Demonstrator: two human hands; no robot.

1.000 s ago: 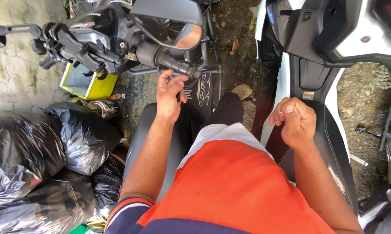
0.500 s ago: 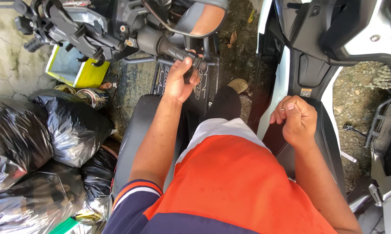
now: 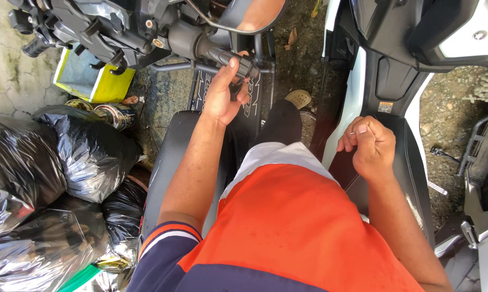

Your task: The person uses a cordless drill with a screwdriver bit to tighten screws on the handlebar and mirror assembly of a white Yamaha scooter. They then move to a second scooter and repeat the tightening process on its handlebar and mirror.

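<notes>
While the left hand [image 3: 225, 92] wraps the scooter's black handlebar grip [image 3: 222, 54] to steady it, the right hand [image 3: 369, 146] — apart, over the seat [image 3: 411, 162] — pinches a thin metal pin [image 3: 351, 133], ready.

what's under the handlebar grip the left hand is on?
Below the handlebar grip held by the left hand: a black footboard panel and wet ground. The hand and forearm cover part of the panel. The right hand, fisted, pinches something thin, too small to identify.
</notes>
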